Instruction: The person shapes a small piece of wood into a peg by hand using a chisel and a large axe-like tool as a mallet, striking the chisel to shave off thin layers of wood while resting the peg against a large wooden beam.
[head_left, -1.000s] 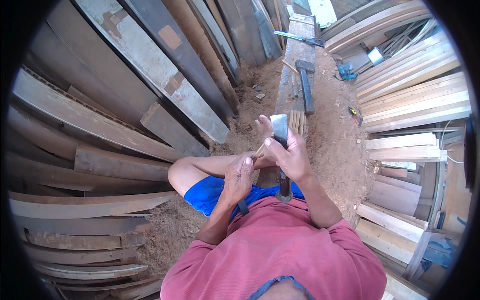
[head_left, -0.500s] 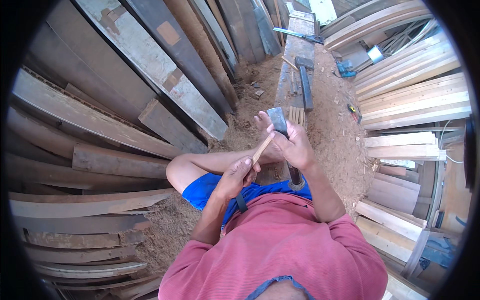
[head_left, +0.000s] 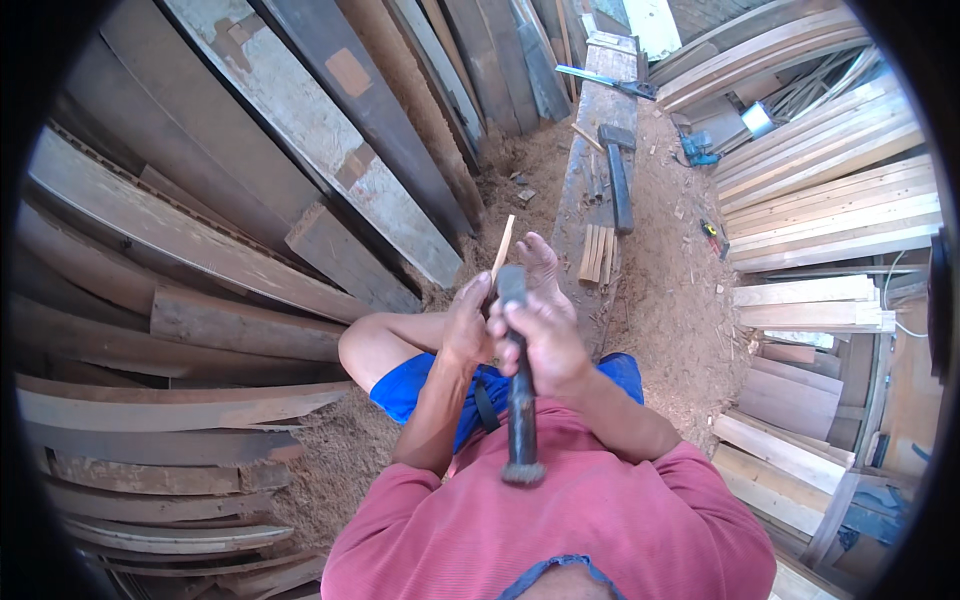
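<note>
My left hand [head_left: 468, 322] grips a thin wooden stick [head_left: 505, 243], whose pale tip points up and away from me. My right hand [head_left: 545, 340] is closed around a chisel [head_left: 521, 415] just to the right of it. The chisel's broad metal blade points away, and its dark handle ends in a frayed butt over my shirt. Both hands are close together above my lap. Beyond them, several short wooden pegs [head_left: 598, 254] lie side by side on a long plank [head_left: 600, 110]. A dark mallet [head_left: 620, 185] rests further along the plank.
A handsaw [head_left: 607, 80] lies across the plank's far end. To the right are a blue power tool [head_left: 697, 148] and a small yellow-and-red tool [head_left: 712, 235] on sawdust. Stacked boards [head_left: 830, 215] line the right; large planks [head_left: 200, 215] lean on the left. My bare foot [head_left: 540, 258] is beyond my hands.
My right hand has drawn the chisel back toward me and leftward, off the stick's end. The stick has tilted more upright in my left hand. The pegs are more exposed.
</note>
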